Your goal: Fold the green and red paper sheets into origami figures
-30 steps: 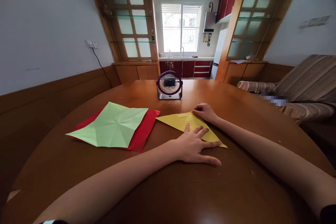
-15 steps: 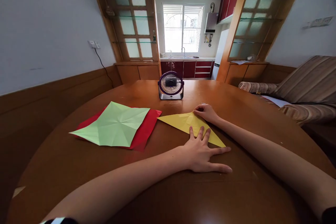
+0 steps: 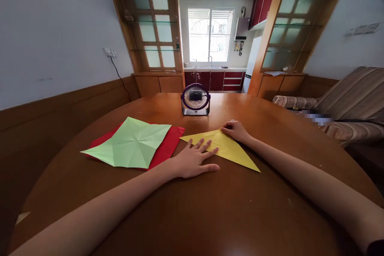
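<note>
A sheet of yellow paper, folded into a triangle, lies on the table with its long edge towards me. My left hand rests flat with fingers spread, its fingertips over the left part of that long edge. At the far corner of the triangle, my right hand pinches the yellow paper between thumb and fingers. To the left lies a creased light green paper on top of red paper; my left forearm passes close to their near edge.
A small purple fan stands at the back of the brown wooden table. A striped armchair is at the right. Behind the table are glass-shelved cabinets and a kitchen with a window.
My left hand has slid left along the yellow paper's long edge, uncovering the right corner. My right hand keeps its pinch at the far corner. The view has tilted slightly.
</note>
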`<state>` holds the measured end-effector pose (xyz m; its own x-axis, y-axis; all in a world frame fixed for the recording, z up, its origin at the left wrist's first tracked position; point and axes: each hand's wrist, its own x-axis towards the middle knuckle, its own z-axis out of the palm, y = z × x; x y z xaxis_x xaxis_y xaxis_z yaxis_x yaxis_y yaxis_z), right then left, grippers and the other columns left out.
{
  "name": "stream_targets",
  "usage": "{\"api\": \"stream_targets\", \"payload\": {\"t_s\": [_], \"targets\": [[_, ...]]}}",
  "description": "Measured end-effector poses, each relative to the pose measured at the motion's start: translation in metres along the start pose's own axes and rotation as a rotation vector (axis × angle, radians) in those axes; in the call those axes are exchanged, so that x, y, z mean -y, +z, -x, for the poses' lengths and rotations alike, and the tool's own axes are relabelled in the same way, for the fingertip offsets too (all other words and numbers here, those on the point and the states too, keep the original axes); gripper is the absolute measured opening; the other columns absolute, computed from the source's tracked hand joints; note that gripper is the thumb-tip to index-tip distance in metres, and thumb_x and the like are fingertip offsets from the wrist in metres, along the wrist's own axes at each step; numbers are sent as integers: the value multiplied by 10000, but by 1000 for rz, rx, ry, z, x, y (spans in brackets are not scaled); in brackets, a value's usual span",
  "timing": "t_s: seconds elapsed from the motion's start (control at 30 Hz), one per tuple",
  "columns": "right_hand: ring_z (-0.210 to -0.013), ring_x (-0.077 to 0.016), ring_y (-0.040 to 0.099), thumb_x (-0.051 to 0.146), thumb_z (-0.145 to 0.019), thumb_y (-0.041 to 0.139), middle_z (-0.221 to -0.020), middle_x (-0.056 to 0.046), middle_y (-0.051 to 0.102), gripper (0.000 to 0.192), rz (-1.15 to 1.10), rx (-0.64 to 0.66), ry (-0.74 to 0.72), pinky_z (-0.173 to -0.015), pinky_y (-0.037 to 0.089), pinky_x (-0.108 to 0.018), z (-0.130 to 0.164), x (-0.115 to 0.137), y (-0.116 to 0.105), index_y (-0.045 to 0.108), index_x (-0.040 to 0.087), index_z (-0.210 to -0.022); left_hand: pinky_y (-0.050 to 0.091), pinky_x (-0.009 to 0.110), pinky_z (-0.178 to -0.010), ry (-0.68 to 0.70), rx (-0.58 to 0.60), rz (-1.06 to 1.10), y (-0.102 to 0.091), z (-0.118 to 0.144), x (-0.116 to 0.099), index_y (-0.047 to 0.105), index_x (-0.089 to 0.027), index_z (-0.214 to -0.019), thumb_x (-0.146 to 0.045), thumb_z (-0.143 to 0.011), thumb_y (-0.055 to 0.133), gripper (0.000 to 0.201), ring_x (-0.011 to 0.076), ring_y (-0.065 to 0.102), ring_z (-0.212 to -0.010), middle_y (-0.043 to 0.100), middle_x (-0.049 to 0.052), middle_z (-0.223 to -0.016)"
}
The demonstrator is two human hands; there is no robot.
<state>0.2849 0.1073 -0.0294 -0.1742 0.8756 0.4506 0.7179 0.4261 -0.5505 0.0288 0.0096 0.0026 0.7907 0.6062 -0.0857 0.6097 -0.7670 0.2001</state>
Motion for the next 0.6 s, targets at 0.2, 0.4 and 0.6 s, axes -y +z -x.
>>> {"api": "stream_targets", "payload": {"t_s": [0.2,0.4,0.6], "targets": [[-1148,-301,571,348,-863,561,-1277,-173,573,460,66,-157,-24,-969,464,-463,6,20,-10,594,136,-1270,50,673,-1107,-69,-47,-15,2,7,9,195,-359,-1515,-768,-875,240,761,393,23,-1460,66,97,-1596],[-1417,-285,317,429,-983,350,-1535,-131,338,560,235,139,-371,-1158,293,-486,53,57,-8,363,165,-1477,51,693,-1090,-59,-53,6,2,6,-1,268,-396,-1487,-779,-862,260,733,417,36,-1454,78,98,-1599],[-1462,-292,190,587,-980,228,-1560,-153,248,715,258,390,-221,-1193,221,-490,75,42,11,300,103,-1501,85,609,-1132,-78,-92,-1,4,6,12,300,-373,-1483,-725,-912,223,675,357,120,-1464,142,77,-1592]]}}
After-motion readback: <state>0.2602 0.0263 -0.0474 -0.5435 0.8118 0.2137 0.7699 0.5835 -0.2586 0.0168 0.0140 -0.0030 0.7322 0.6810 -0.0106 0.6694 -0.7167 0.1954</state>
